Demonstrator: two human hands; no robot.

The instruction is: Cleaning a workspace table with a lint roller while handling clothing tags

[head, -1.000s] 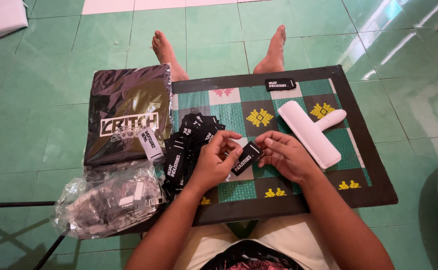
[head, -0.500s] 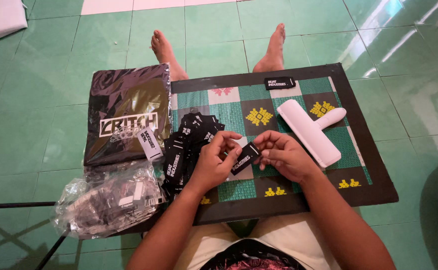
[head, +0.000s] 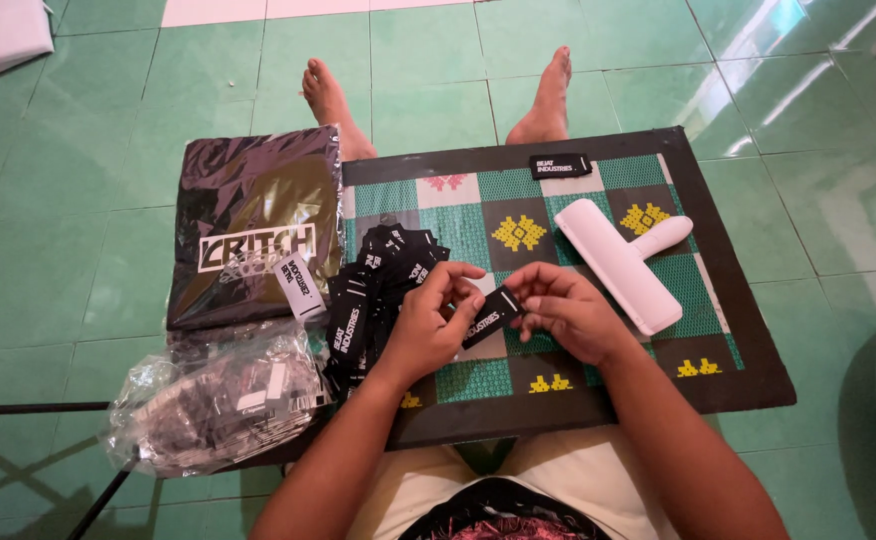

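**Both hands pinch one black tag over the mat**

While the left hand (head: pixel 436 325) and right hand (head: pixel 568 312) close fingertips on a black tag (head: pixel 488 318) above the mat (head: pixel 598 375), a bag (head: pixel 213 405) lies left of the mat; a tag pile (head: pixel 378 285) sits on its left side, a white roller (head: pixel 623 258) toward its far right.
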